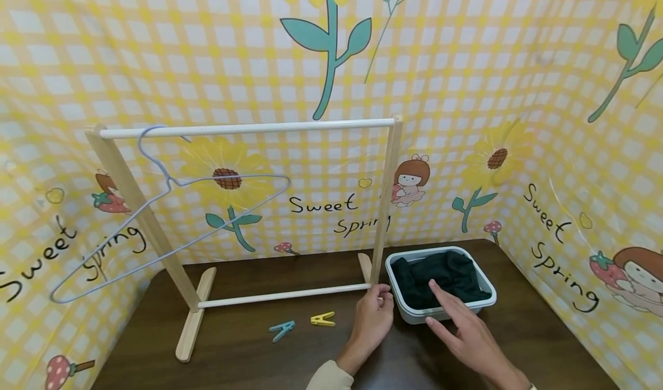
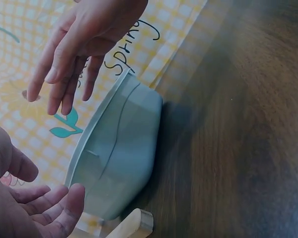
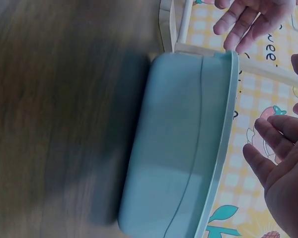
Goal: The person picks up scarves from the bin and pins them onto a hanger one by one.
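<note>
A dark green cloth [image 1: 440,275] lies bunched inside a pale blue-grey plastic tub [image 1: 404,316] at the right of the table. My right hand [image 1: 468,335] hovers over the tub's near side, fingers extended and holding nothing. Just left of the tub is my left hand [image 1: 374,315], close to the foot of the rack's right post; its fingers are loosely bent with nothing in them. In the left wrist view the left hand [image 2: 35,198] stands beside the tub wall [image 2: 119,144], apart from the right hand [image 2: 87,44]. The right wrist view shows the right hand [image 3: 288,158] above the rim.
A wooden rack [image 1: 391,200] with white rods stands at the left and middle. From its top rod hangs a lilac wire hanger [image 1: 233,177]. A blue clothespin [image 1: 282,329] and a yellow clothespin [image 1: 323,319] lie on the dark table [image 1: 248,367]. A checked patterned sheet [image 1: 466,62] surrounds the table.
</note>
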